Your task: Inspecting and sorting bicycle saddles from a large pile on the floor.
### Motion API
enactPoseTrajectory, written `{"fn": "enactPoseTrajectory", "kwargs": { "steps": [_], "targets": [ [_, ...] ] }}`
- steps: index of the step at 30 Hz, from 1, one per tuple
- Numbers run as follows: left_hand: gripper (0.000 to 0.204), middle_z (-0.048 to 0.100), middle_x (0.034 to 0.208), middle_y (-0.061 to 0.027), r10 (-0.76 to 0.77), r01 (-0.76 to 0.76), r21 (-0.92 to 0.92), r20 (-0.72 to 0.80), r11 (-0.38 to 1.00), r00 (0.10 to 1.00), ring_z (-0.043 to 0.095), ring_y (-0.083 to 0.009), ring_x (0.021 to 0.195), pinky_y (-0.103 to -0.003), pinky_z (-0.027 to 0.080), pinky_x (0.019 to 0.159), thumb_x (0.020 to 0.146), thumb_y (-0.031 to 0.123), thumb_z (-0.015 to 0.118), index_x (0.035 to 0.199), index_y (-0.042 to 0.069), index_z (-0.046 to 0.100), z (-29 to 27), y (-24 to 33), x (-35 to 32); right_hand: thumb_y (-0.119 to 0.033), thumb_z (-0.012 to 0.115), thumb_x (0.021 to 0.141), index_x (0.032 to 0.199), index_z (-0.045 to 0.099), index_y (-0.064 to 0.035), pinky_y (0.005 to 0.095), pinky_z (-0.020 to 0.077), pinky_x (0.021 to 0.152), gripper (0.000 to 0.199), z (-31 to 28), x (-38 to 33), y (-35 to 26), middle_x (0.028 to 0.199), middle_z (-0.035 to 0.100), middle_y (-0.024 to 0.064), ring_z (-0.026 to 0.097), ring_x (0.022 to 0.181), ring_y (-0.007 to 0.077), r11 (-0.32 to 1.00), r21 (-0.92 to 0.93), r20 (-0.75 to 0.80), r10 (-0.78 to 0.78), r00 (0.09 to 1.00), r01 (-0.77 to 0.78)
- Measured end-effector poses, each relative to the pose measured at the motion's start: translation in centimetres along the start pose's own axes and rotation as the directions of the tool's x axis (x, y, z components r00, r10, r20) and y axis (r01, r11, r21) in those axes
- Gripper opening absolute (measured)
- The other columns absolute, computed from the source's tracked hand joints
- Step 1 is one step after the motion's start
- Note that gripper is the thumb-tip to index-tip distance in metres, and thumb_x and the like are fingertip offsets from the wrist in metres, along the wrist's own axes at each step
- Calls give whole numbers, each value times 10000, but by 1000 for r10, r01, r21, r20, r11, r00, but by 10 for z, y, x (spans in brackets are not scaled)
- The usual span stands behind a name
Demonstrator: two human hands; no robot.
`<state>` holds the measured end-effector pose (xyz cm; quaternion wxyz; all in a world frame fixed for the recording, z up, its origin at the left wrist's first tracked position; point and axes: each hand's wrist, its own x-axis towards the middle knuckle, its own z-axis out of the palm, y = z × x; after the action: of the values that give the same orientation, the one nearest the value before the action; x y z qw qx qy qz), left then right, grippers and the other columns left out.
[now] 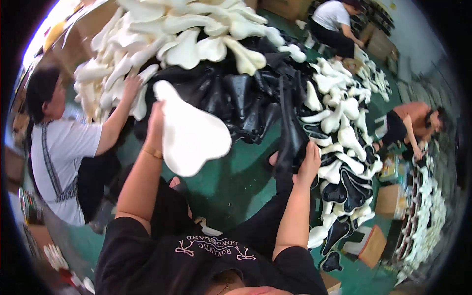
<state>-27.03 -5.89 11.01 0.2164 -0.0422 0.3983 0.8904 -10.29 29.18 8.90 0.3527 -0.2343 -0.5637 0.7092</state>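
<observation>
My left hand point(156, 123) is closed on the edge of a white foam bicycle saddle pad point(194, 135). The pad hangs with its narrow nose up and its broad, two-lobed end down. On the right, my right hand point(309, 164) grips the wide end of a black bicycle saddle cover point(290, 125), seen nearly edge-on with its long nose upward. Some of my right fingers are hidden behind the cover. Between the two hands and farther off lies a heap of black saddle covers point(241, 93).
White pads point(201, 24) are piled high at the far side. More white and black pieces point(344, 123) spread along the right, near cardboard boxes point(392, 200). A co-worker point(73, 162) sits close on my left, one hand on the pile. Two people point(334, 19) point(413, 123) work farther away. Green floor point(221, 182) lies below.
</observation>
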Motion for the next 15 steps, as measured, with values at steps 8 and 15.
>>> {"fn": "enactPoseTrajectory", "kwargs": {
  "steps": [8,15],
  "targets": [
    [567,536,1188,-82,-97,97,-17,-11,995,995,528,-192,1052,-369,430,937,944,530,440,1317,106,400,9,-91,-46,-133,560,936,918,615,24,257,413,824,167,24,-92,8,910,592,52,548,863,155,923,-283,335,-160,928,261],
    [487,534,1195,-31,-138,144,-101,63,984,988,529,-141,1052,-337,444,936,981,502,372,1331,164,368,10,-107,-49,-160,587,928,922,642,22,271,442,726,190,55,-114,9,855,595,72,561,787,175,791,-380,472,-279,836,479]
  ]
}}
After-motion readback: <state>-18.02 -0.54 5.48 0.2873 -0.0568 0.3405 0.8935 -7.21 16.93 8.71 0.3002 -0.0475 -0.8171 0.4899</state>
